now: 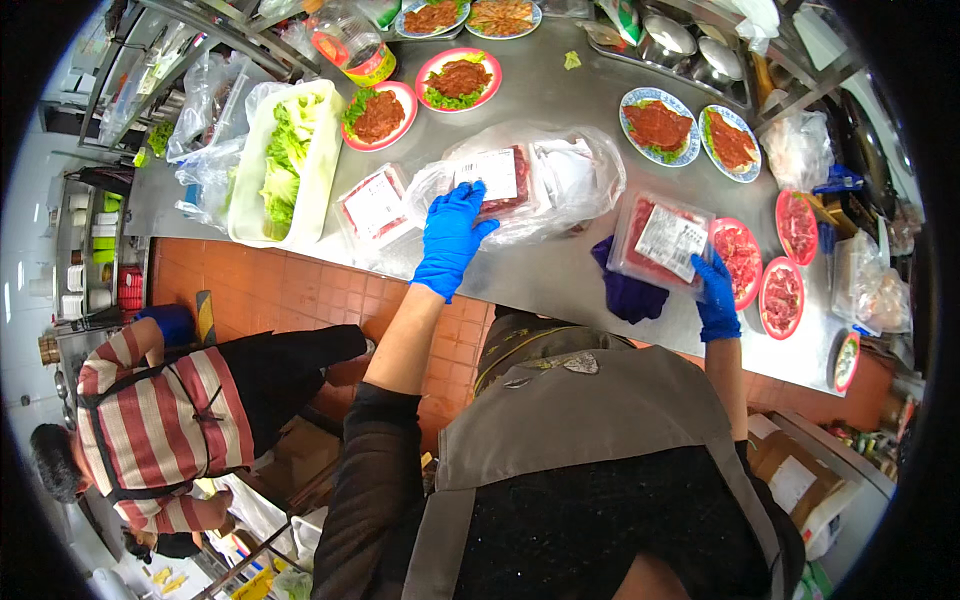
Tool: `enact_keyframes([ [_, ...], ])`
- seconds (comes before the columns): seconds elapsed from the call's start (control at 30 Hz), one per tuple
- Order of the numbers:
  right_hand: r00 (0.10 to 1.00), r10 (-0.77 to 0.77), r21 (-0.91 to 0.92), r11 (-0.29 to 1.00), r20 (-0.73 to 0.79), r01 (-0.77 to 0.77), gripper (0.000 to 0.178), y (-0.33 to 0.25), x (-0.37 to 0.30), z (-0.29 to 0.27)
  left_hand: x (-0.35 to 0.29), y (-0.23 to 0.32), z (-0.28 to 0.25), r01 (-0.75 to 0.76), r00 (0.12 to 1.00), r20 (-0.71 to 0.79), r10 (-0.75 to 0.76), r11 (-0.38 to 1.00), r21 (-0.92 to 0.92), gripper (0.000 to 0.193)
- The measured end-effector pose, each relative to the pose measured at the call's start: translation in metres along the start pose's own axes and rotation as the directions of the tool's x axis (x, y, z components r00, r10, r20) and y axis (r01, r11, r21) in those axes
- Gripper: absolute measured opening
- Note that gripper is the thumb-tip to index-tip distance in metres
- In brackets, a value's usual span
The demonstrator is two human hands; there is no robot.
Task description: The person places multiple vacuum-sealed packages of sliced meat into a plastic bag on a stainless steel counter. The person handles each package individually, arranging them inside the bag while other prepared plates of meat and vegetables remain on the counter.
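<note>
My left hand (pixel 455 235), in a blue glove, lies on a labelled pack of red meat (pixel 518 180). Its fingers rest on the label, with the thumb apart from them. That pack sits in a crumpled clear plastic bag (pixel 605 190) on the steel table. My right hand (pixel 714 298), also gloved in blue, grips the right edge of a clear meat tray (pixel 630 235) with a white label. Left of the bag is another labelled meat pack (pixel 374 205). A dark purple cloth (pixel 630 298) lies partly under the tray in my right hand.
A white bin of lettuce (pixel 243 205) stands at the left on the steel table (pixel 545 95). Plates of meat (pixel 460 78) line the back; several more (pixel 782 297) sit at the right. A lidded metal pot (pixel 668 40) is at the back right. Another person (pixel 165 425) bends at the lower left.
</note>
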State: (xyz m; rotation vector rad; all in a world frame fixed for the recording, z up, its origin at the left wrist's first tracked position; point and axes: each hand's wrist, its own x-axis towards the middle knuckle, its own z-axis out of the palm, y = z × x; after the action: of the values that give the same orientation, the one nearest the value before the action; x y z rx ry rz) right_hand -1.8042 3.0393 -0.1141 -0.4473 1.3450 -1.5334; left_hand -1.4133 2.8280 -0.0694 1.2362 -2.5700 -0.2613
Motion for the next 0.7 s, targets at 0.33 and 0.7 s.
enact_keyframes([
  [0.33, 0.906, -0.422, -0.875, 0.449, -0.029, 0.181, 0.041, 0.0, -0.007, 0.029, 0.023, 0.025, 0.009, -0.071, 0.995, 0.079, 0.06, 0.988, 0.14, 0.062],
  [0.7, 0.797, 0.338, -0.39, 0.91, 0.501, -0.141, 0.026, -0.01, 0.091, 0.242, 0.032, 0.006, 0.001, 0.033, 0.987, -0.078, -0.139, 0.658, -0.752, 0.031],
])
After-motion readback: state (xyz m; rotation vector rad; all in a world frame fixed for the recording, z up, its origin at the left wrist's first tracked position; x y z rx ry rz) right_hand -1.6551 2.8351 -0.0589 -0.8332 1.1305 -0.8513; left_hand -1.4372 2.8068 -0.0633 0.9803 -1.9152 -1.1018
